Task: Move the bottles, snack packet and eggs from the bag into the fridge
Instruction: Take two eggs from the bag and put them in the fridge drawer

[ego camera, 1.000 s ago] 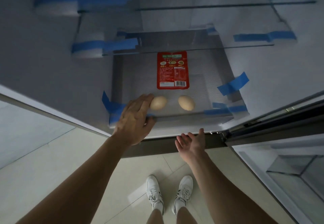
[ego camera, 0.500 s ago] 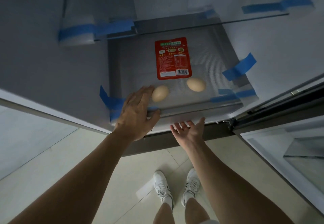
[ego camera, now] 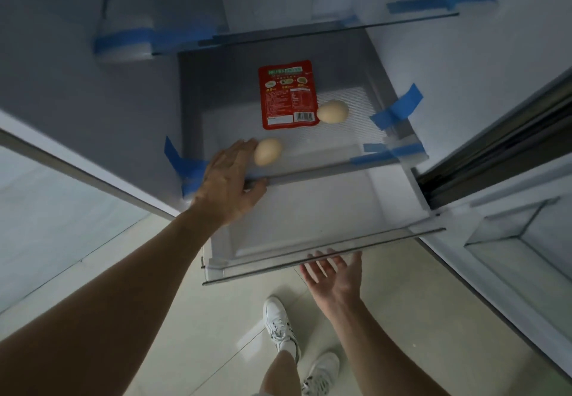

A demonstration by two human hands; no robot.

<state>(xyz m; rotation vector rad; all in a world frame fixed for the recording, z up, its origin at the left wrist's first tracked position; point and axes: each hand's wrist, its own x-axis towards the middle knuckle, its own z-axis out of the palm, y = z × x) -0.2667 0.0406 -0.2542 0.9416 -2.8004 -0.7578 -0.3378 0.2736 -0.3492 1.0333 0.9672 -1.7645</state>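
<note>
Fridge drawer (ego camera: 223, 123): egg (ego camera: 267, 151) beside left hand (ego camera: 229, 179)

Right egg (ego camera: 332, 111) rolled back; now touches the snack packet (ego camera: 288, 95) corner. Lower drawer (ego camera: 312, 258) now slid out, right hand (ego camera: 334, 275) at its front rim.

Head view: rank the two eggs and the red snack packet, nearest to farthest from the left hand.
1. Front egg, right beside the left hand.
2. Red snack packet, farther back, centre.
3. Rear egg, by the packet's right corner.
</note>
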